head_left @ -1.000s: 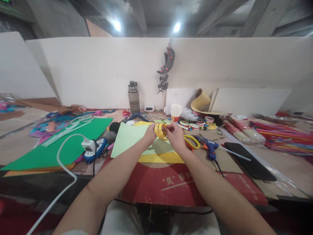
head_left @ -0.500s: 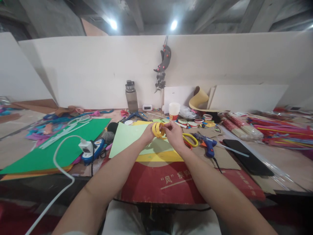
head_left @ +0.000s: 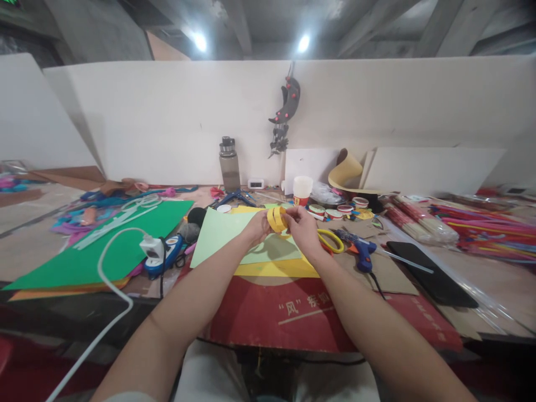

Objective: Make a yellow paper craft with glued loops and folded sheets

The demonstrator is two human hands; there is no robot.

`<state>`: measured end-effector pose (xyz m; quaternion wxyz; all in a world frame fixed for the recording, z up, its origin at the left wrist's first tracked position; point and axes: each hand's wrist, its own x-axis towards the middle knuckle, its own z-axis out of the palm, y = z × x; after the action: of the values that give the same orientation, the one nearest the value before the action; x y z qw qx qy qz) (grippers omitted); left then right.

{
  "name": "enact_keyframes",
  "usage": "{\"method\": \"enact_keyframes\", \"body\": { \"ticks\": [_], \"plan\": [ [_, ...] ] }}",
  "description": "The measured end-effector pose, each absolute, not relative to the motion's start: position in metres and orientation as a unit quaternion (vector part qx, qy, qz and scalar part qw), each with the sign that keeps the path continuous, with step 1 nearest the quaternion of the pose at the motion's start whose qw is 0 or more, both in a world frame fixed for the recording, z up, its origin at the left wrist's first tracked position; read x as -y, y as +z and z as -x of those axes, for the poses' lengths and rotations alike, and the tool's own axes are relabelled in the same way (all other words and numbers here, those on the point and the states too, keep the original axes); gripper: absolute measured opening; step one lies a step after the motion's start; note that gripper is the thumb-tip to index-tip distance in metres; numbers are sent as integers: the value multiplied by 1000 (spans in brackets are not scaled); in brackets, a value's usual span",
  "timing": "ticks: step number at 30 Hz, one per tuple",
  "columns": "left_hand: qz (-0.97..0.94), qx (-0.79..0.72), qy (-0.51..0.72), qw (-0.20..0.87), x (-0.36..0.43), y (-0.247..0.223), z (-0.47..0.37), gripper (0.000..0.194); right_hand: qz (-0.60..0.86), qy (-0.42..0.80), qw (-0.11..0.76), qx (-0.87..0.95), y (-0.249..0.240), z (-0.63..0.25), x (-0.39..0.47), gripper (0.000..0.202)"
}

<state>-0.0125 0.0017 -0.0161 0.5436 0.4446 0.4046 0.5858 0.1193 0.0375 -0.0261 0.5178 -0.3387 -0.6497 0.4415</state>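
Observation:
A curled yellow paper strip point(head_left: 276, 220), looped into rings, is held up between my two hands. My left hand point(head_left: 257, 228) grips its left side, with the fingertips partly hidden behind the loops. At the right side, my right hand point(head_left: 302, 228) pinches the strip between thumb and fingers. Below them lies a pale green paper sheet point(head_left: 221, 237) on top of a yellow sheet point(head_left: 268, 270). Yellow-handled scissors point(head_left: 333, 241) lie just right of my right hand, and a blue glue gun point(head_left: 363, 257) rests beyond them.
Green paper point(head_left: 113, 257) and a power strip point(head_left: 167, 257) with a white cable lie left. A bottle point(head_left: 229, 166) and a paper cup point(head_left: 302, 191) stand at the back. A black phone point(head_left: 431, 273), wrapped stick bundles point(head_left: 421, 220) and pipe cleaners point(head_left: 498, 231) are right.
The yellow loops have turned a little between my fingers and now look closer together. The whole view has shifted slightly, so things appear further right.

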Motion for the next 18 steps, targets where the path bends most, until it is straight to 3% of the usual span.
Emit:
{"method": "enact_keyframes", "body": {
  "ticks": [6, 18],
  "plan": [
    [-466, -405, 595, 514, -5, -28, 17, 48, 337, 401, 518, 676, -28, -120, -37, 28],
    [-469, -409, 593, 511, -6, -26, 15, 41, 351, 379, 520, 681, -29, -120, -39, 23]
  ]
}}
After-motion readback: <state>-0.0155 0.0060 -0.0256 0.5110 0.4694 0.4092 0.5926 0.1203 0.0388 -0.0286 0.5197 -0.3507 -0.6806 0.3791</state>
